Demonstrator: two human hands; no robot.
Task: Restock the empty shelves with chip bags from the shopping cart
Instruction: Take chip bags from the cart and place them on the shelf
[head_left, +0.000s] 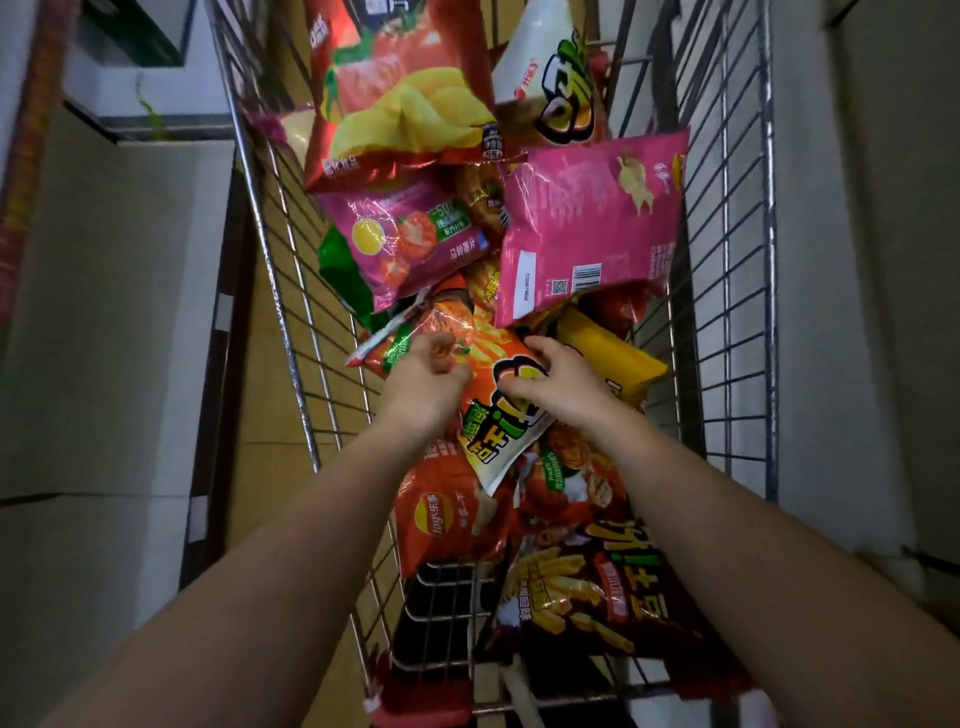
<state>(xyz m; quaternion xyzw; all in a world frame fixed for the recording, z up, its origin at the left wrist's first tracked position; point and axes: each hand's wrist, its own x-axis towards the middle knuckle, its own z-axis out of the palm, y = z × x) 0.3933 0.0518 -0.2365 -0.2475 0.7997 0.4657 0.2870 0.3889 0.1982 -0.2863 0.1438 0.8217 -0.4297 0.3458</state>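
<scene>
Wire cart (291, 291) below, left hand (423, 382) and right hand (556, 387) both pinching orange chip bag (488, 384); crinkly foil may slip.

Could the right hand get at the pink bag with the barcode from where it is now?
Probably yes. The pink bag lies on top of the pile, uncovered, just beyond the right hand. That hand's grip is now on the orange bag, which it would need to release first.
</scene>
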